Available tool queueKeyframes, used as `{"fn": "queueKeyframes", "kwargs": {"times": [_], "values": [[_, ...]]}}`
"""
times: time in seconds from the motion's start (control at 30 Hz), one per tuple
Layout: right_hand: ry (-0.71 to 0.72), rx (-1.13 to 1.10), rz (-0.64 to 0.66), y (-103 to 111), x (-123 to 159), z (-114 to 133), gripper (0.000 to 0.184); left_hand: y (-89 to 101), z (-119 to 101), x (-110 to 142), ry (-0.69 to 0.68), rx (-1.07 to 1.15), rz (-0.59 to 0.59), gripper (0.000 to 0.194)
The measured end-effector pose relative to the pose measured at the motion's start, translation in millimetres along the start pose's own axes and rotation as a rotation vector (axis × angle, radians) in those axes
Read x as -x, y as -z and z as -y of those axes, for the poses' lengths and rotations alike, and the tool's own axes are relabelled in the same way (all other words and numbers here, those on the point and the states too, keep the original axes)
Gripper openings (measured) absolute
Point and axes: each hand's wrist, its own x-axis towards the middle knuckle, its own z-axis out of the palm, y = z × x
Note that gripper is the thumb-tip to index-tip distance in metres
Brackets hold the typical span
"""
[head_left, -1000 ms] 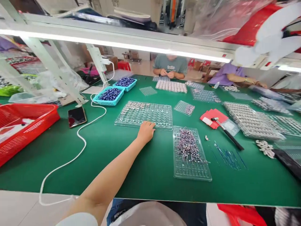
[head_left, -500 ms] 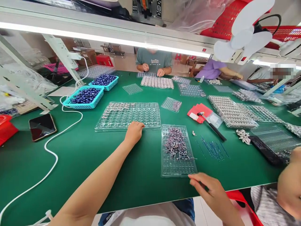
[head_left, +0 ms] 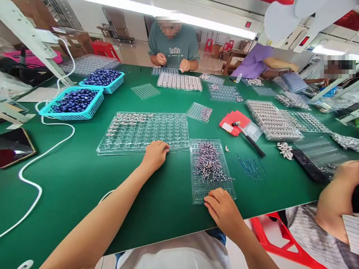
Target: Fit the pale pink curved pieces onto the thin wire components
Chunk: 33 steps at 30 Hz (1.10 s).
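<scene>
My left hand [head_left: 155, 156] rests at the front edge of a large clear plastic tray [head_left: 168, 130]. Its fingers are curled together, and whatever is between them is hidden. Small pale pieces [head_left: 130, 119] fill some of this tray's far-left pockets. My right hand [head_left: 223, 209] is bent over the front edge of a smaller clear tray [head_left: 200, 196], fingertips close together; I cannot make out anything in them. Heaped on that tray are many small thin-stemmed parts with round heads [head_left: 209, 160]. To its right lie a tiny pale piece [head_left: 227, 148] and several thin blue-green rods [head_left: 249, 168].
A black-handled hammer [head_left: 252, 144] lies on red packets [head_left: 238, 117]. Farther right are filled trays [head_left: 272, 119] and a black case [head_left: 308, 164]. Turquoise baskets [head_left: 92, 106] of dark blue parts, a white cable [head_left: 33, 183] and a phone [head_left: 14, 145] lie left. Co-workers [head_left: 174, 45] sit around the table.
My right hand has moved left and forward onto the small tray's front edge. My left hand stays at the large tray. The view has tilted down and shifted; a co-worker at the right lifts a tray.
</scene>
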Motion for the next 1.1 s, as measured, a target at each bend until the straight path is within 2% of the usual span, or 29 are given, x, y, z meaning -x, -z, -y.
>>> {"fn": "queueKeyframes", "kwargs": {"times": [0.23,0.33,0.4,0.43,0.47,0.53,0.67,0.8,1.0,1.1], "values": [[-0.089,-0.067,0.067,13,7,-11,0.017,10.2,-20,14,-0.011,-0.006,0.120,0.019],[-0.119,-0.155,0.083,24,11,-23,0.015,12.6,-23,22,-0.031,-0.016,0.185,0.019],[-0.197,-0.143,0.017,34,13,-41,0.015,12.6,-23,26,-0.062,-0.035,0.211,0.022],[-0.280,-0.091,-0.052,40,14,-51,0.014,12.4,-22,29,-0.078,-0.052,0.208,0.024],[-0.358,-0.038,-0.114,45,14,-61,0.014,12.4,-23,31,-0.092,-0.078,0.188,0.026],[-0.441,0.022,-0.144,53,11,-78,0.014,13.8,-28,37,-0.137,-0.142,0.117,0.029],[-0.425,0.012,0.068,60,-9,-93,0.013,21.6,-57,57,-0.331,-0.139,-0.030,0.029],[-0.396,-0.015,0.242,62,-26,-95,0.009,19.4,-82,81,-0.486,-0.002,-0.031,0.027],[-0.376,0.011,0.326,66,-28,-97,0.011,-9.4,-78,93,-0.476,0.182,-0.047,0.022],[-0.351,0.035,0.307,64,-28,-98,0.011,-19.7,-76,94,-0.516,0.248,-0.032,0.022]]}}
